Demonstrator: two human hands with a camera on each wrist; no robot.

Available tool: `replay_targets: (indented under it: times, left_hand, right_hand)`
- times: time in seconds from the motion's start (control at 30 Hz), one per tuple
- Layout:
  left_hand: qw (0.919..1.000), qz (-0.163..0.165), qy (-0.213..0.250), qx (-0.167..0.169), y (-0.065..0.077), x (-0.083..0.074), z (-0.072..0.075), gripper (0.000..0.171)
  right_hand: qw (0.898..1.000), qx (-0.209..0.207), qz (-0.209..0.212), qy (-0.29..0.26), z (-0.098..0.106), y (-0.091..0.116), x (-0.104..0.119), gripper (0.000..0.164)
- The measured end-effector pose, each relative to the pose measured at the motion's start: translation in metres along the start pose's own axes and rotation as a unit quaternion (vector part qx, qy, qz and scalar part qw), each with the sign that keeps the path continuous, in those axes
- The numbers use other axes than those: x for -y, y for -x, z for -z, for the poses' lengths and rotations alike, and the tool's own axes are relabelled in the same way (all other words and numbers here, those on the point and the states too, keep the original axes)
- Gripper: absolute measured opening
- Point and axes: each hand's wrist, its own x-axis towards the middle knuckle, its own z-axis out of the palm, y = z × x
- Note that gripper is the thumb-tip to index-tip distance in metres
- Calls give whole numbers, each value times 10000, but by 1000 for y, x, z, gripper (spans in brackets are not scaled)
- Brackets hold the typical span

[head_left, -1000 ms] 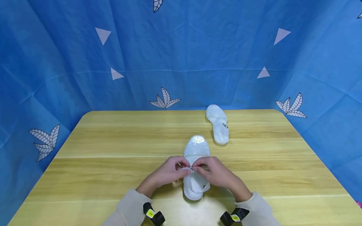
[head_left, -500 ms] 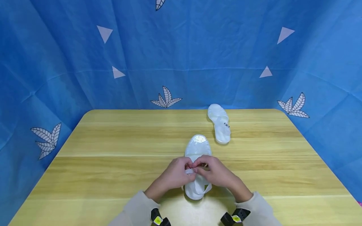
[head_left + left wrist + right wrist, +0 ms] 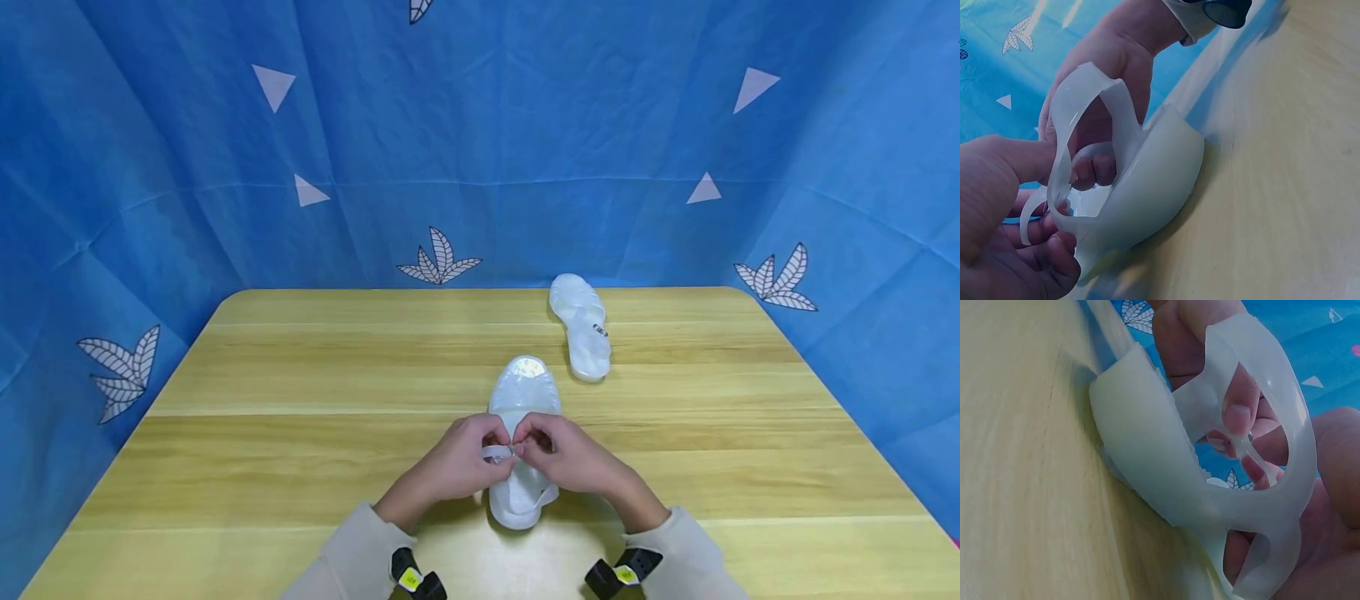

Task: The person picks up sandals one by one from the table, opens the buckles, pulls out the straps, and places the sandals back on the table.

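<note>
A white translucent jelly sandal (image 3: 525,385) lies on the table, its toe pointing away from me. My left hand (image 3: 463,460) pinches its thin ankle strap (image 3: 495,452), whose end curves back between thumb and index finger. Opposite it, my right hand (image 3: 572,457) pinches the other side, fingertips meeting the left ones over the sandal's middle. A small metal buckle (image 3: 1250,435) shows between the fingers in the right wrist view, mostly hidden by them. The heel part (image 3: 1160,169) and its looped back strap (image 3: 1291,406) stand up close to both wrist cameras.
A matching white sandal (image 3: 581,329) with a small dark-and-silver buckle lies at the table's back edge, right of the middle. The wooden table (image 3: 315,367) ends against a blue curtain (image 3: 495,150). Both wrists carry black cameras (image 3: 622,575).
My left hand has shifted slightly right, its fingertips now against the right ones. The strap end shows as a curve in its grip. The right hand and both sandals have stayed nearly still.
</note>
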Motion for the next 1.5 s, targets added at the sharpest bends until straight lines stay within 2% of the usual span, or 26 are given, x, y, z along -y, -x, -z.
replay_targets:
  times: [0.33,0.7,1.13,1.5]
  left_hand:
    - [9999,-25,97,-84,1,1,-1,11]
    - [9999,7,129,-25,0,1,0,13]
    - [9998,-152,81,-66,0,1,-1,11]
    - [9998,101,143,-22,0,0,1,11]
  right_hand:
    - [9995,140,-244,-151,-2,0,-1,5]
    - [9994,80,146,-287,0,1,-6,4]
    - [9995,-264,178,-79,-3,0,-7,12]
    - [9986,-525,22,-21,-3,-1,-6,22]
